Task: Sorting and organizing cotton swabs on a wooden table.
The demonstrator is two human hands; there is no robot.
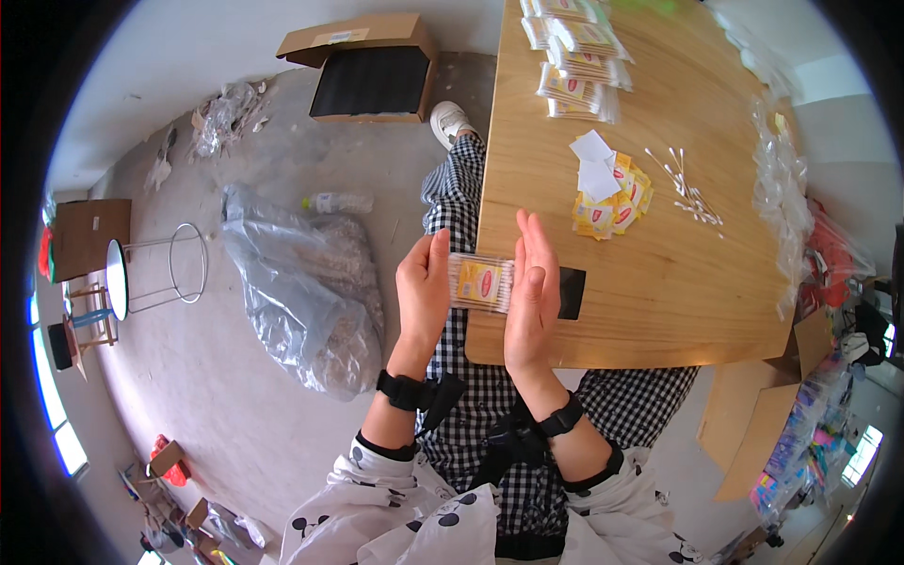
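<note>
My left hand (423, 290) is closed on one end of a clear pack of cotton swabs (481, 283) with a yellow and white card inside. At its other end my right hand (533, 299) stands upright, fingers stretched out and palm against the pack. Both hands are over the table's left edge, above my checked trousers. A small black rectangle (571, 293) lies on the table just beyond my right hand. Farther up are a loose pile of yellow cards (629, 200) with white paper pieces (595, 168) and scattered cotton swabs (692, 196).
Stacked swab packs (579, 61) lie at the far end of the wooden table (678, 301). Clear plastic bags (780, 179) line its right side. On the floor to the left are a large grey plastic bag (292, 292), a bottle (341, 202), an open cardboard box (372, 80) and a round stool (118, 278).
</note>
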